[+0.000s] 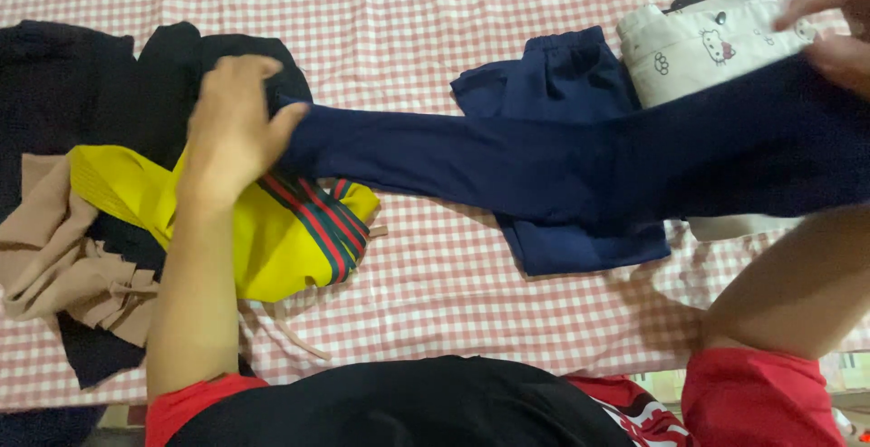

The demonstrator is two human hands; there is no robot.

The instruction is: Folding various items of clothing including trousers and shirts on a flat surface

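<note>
Head view: left hand (231,125) pinches one end of the navy leggings (544,161), fingers closed on the cloth; right hand (838,34) grips the other end, fingers partly blurred; garment stretched above the checked cloth (435,12); judged: keep tension even, ends level, clear of the folded navy shorts (566,75).

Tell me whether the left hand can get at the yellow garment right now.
Probably not freely: the left hand hovers right above the yellow garment, but it grips one end of the stretched navy garment.

Both hands (234,125) stretch navy leggings (544,161), right hand (838,30) seemingly gripping.
</note>
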